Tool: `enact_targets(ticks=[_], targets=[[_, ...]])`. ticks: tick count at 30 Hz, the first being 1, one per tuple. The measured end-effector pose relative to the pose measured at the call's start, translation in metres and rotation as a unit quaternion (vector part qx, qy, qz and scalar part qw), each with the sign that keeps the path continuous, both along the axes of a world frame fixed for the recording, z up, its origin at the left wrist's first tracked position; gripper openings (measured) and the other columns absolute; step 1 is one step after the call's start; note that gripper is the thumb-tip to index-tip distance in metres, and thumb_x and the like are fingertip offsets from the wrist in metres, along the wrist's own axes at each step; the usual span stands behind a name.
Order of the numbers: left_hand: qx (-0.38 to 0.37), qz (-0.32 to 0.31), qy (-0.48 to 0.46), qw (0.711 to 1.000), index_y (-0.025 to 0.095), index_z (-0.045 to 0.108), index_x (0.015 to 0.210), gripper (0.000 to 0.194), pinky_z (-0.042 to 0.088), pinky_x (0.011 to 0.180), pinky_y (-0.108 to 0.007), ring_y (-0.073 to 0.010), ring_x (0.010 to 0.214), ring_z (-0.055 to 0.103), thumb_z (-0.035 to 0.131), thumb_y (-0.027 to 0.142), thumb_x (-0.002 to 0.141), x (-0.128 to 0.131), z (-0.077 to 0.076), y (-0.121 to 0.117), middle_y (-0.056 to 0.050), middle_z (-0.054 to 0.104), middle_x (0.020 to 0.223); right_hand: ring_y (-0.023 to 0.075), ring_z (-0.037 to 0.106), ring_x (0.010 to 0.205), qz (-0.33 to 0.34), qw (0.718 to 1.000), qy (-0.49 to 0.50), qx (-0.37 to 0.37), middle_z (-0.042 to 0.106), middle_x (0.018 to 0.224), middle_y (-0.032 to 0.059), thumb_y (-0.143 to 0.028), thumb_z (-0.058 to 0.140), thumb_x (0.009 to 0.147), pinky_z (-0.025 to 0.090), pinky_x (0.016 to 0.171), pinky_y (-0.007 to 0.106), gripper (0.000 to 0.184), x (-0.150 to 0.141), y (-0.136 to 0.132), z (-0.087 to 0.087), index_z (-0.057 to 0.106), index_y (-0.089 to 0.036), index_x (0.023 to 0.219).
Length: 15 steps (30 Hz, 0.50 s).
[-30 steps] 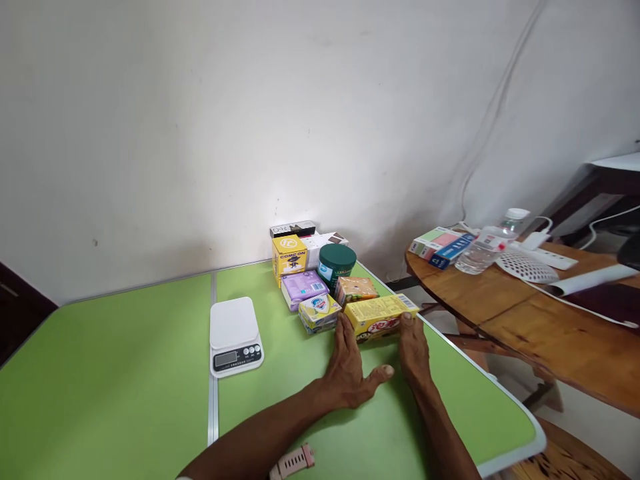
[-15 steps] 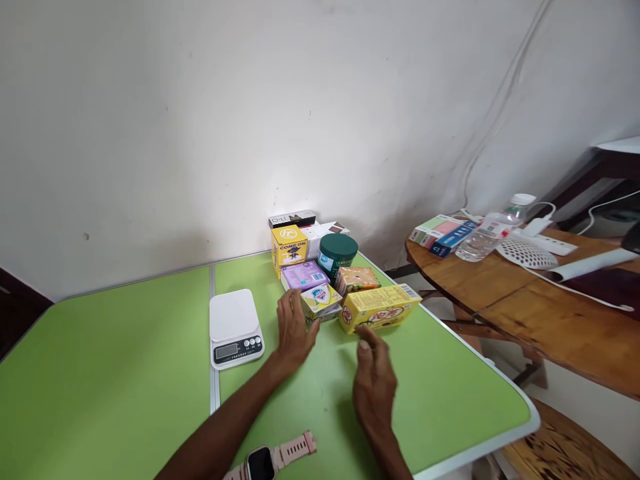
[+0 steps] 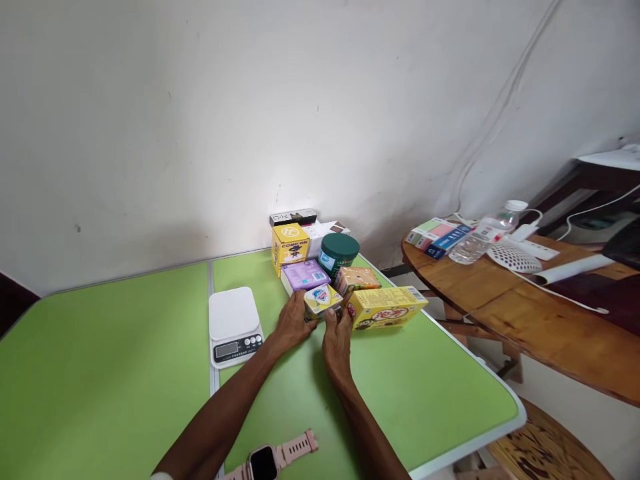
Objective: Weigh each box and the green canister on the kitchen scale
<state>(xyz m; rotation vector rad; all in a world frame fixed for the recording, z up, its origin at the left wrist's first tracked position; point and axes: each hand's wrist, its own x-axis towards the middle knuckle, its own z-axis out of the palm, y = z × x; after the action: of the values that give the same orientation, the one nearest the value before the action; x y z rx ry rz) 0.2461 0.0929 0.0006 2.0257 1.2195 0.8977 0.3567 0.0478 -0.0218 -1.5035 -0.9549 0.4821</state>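
Observation:
My left hand (image 3: 294, 321) is closed on the left side of a small yellow-and-white soap box (image 3: 321, 297). At the box's right side, the fingers of my right hand (image 3: 338, 340) press in beside it. Something grey shows under the soap box, partly hidden by my fingers. Just right of my right hand lies a long yellow carton (image 3: 387, 312). Behind the soap box are a purple package (image 3: 303, 275) and an orange package (image 3: 358, 278). The soap box rests among these packages on the green table (image 3: 125, 373).
A white kitchen scale (image 3: 234, 317) sits left of my hands, and a pink-strapped watch (image 3: 265, 461) lies in front. Behind stand a yellow cube box (image 3: 291, 247) and a green-lidded tub (image 3: 339, 253). A wooden table (image 3: 565, 313) at right bears a water bottle (image 3: 480, 240).
My right hand has moved left and forward to the soap box. My left hand has closed on its left side. The long yellow carton has shifted slightly right.

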Motion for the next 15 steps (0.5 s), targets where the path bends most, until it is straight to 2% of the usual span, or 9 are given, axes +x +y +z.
enact_targets(ticks=[3,4,6,9,11,12,15], targets=[[-0.012,-0.023,0.002,1.0,0.024,0.048,0.128,0.059,0.053,0.099,-0.045,-0.0283,0.115,0.063,0.074,0.015,0.076,-0.02,0.002,-0.01,-0.008,0.065,0.124,0.0361,0.028,0.157,-0.006,1.0,-0.004,-0.025,0.034,0.167,0.0241,-0.075,0.035,0.095,0.02,0.127,0.054,0.094,0.002,-0.011,0.003,0.038,-0.006,0.159],[-0.015,-0.035,0.004,0.999,0.024,0.049,0.128,0.058,0.054,0.099,-0.045,-0.0283,0.114,0.063,0.073,0.015,0.076,-0.028,0.002,-0.017,-0.008,0.065,0.124,0.0373,0.033,0.154,0.003,0.999,-0.007,-0.04,0.039,0.164,0.0242,-0.077,0.037,0.093,0.024,0.126,0.054,0.095,0.003,-0.016,0.006,0.043,-0.006,0.156],[-0.022,-0.052,0.002,0.998,0.022,0.05,0.131,0.058,0.054,0.101,-0.045,-0.0288,0.117,0.064,0.071,0.015,0.077,-0.045,-0.001,-0.035,-0.009,0.065,0.126,0.0393,0.05,0.141,0.048,0.995,-0.011,-0.082,0.058,0.15,0.0228,-0.079,0.041,0.091,0.038,0.117,0.053,0.091,0.003,-0.029,0.011,0.057,-0.009,0.147],[-0.037,-0.027,-0.021,0.999,0.02,0.04,0.148,0.08,0.047,0.115,-0.051,-0.0337,0.138,0.054,0.074,0.015,0.077,-0.064,-0.01,-0.065,-0.016,0.054,0.148,0.0372,0.068,0.112,0.106,0.985,-0.016,-0.134,0.076,0.121,0.0168,-0.081,0.048,0.087,0.053,0.097,0.048,0.082,-0.001,-0.051,0.019,0.07,-0.015,0.132],[-0.052,0.002,-0.044,0.998,0.021,0.03,0.157,0.093,0.04,0.122,-0.056,-0.0366,0.15,0.042,0.078,0.02,0.077,-0.07,-0.016,-0.081,-0.019,0.044,0.159,0.0368,0.07,0.105,0.102,0.984,-0.016,-0.144,0.078,0.114,0.0151,-0.081,0.049,0.086,0.055,0.091,0.047,0.08,-0.006,-0.064,0.025,0.073,-0.016,0.127],[-0.059,0.009,-0.052,0.997,0.021,0.029,0.157,0.094,0.039,0.123,-0.057,-0.0371,0.15,0.041,0.08,0.023,0.078,-0.07,-0.017,-0.087,-0.019,0.044,0.16,0.0372,0.07,0.104,0.098,0.984,-0.012,-0.146,0.079,0.113,0.0148,-0.08,0.049,0.086,0.055,0.09,0.047,0.079,-0.008,-0.069,0.027,0.075,-0.016,0.124],[-0.058,0.007,-0.05,0.997,0.022,0.037,0.153,0.082,0.045,0.117,-0.056,-0.0353,0.139,0.053,0.078,0.021,0.081,-0.07,-0.013,-0.097,-0.017,0.056,0.146,0.0389,0.071,0.101,0.092,0.984,0.002,-0.153,0.08,0.108,0.0147,-0.076,0.051,0.087,0.055,0.086,0.046,0.074,-0.011,-0.08,0.036,0.078,-0.015,0.117]])
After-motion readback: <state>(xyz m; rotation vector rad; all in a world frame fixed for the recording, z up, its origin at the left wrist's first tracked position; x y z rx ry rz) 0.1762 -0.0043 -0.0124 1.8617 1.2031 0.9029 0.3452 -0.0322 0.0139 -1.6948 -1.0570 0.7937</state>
